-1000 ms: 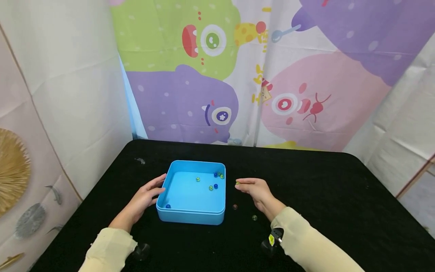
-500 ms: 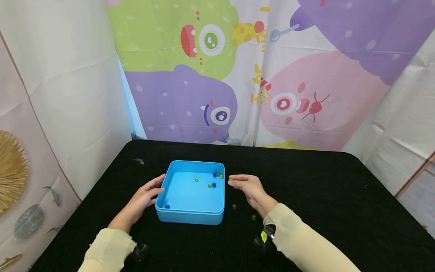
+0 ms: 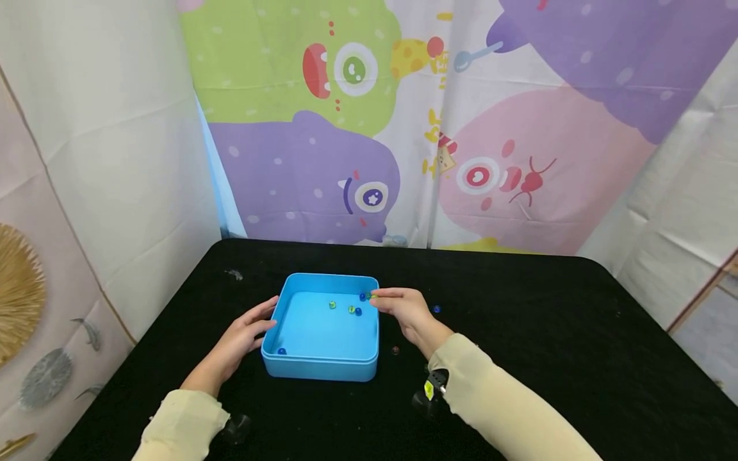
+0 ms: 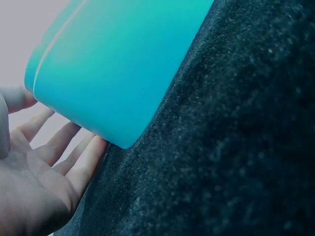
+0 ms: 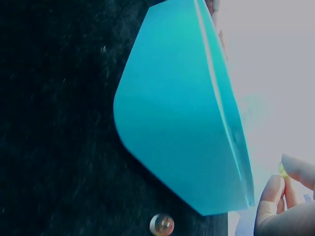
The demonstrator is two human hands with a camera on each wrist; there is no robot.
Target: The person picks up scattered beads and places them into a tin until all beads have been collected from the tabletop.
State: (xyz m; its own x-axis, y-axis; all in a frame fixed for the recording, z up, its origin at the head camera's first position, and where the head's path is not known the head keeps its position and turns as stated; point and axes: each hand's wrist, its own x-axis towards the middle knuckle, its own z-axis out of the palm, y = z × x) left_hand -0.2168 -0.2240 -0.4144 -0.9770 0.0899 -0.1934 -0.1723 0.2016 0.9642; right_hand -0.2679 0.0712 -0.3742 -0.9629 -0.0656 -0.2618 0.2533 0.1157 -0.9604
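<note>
Right hand (image 3: 410, 314) pinching marble (image 5: 282, 170), perhaps yellow lettering (image 3: 432, 136)

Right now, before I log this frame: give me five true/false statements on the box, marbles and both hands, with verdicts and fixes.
1. The right grip pinches a yellow-green marble. True.
2. The blue box has a lid on. False: its top is open.
3. The left grip touches the left side of the blue box. True.
4. A dark blue marble lies inside by the box's near left corner. True.
5. Every marble is inside the box or pinched. False: a second blue marble and a reddish-brown marble lie on the black tabletop, right of the box.
</note>
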